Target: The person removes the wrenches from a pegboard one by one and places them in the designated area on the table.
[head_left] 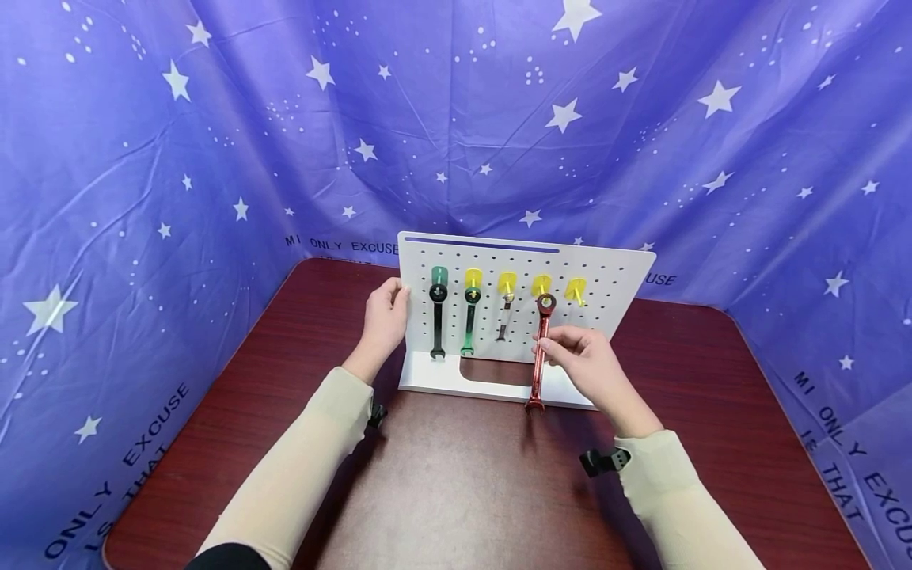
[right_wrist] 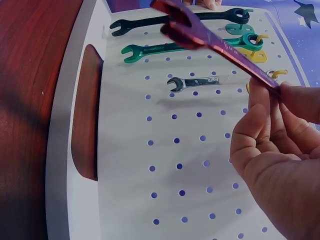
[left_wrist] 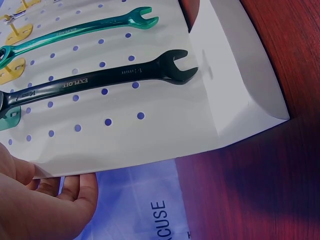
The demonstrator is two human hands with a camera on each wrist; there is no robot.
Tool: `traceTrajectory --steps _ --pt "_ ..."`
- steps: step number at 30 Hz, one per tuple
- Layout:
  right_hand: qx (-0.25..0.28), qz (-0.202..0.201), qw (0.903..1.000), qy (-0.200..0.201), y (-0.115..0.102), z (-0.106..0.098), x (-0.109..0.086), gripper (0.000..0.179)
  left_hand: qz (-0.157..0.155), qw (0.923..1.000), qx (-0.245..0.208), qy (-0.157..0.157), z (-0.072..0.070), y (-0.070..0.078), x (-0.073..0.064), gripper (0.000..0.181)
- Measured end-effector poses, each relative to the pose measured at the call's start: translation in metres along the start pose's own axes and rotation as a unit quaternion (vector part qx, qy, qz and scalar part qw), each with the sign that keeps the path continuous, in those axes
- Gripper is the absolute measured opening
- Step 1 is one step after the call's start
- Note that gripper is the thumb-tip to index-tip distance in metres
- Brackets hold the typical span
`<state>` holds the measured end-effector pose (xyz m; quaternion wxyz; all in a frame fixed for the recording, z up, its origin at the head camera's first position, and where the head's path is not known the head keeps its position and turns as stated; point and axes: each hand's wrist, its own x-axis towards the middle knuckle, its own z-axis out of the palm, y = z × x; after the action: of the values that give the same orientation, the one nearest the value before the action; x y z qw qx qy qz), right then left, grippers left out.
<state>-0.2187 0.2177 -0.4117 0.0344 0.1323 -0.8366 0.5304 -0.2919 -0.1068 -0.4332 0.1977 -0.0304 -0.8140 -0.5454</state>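
Observation:
My left hand (head_left: 385,317) grips the left edge of a white pegboard stand (head_left: 420,376), thumb in front and fingers behind. With thumb and fingers, my right hand (head_left: 587,360) pinches a red ratchet wrench (head_left: 539,356) by its shaft. Its ring end is up at the fourth hook (head_left: 541,283); whether the hook passes through the ring I cannot tell. The open end points down, toward the camera in the right wrist view. Left of it hang a black wrench (left_wrist: 110,75), a green wrench (left_wrist: 80,31) and a small silver wrench (right_wrist: 200,81).
A yellow hook (head_left: 577,290) at the far right of the row holds nothing. The stand's base has a cutout (right_wrist: 86,115). Under it is a dark red-brown table (head_left: 456,483), with a purple star-patterned curtain (head_left: 456,119) around it.

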Motion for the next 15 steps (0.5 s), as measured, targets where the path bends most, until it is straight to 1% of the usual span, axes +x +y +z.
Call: traceTrajectory --steps 7,11,15 --pt "0.05 -0.006 0.9987 0.004 0.0018 -0.0014 -0.0031 0.018 -0.001 1.0 -0.003 -0.003 0.0011 0.0002 0.0006 0.015" --pt "0.062 -0.011 0.998 0.003 0.003 -0.002 -0.0043 0.019 0.0 1.0 -0.002 0.003 0.0005 0.0008 0.0004 0.014" --pt "0.073 -0.013 0.9972 0.007 0.0046 -0.0026 -0.0053 0.021 0.003 1.0 0.001 0.002 -0.0002 0.0007 0.0003 0.015"
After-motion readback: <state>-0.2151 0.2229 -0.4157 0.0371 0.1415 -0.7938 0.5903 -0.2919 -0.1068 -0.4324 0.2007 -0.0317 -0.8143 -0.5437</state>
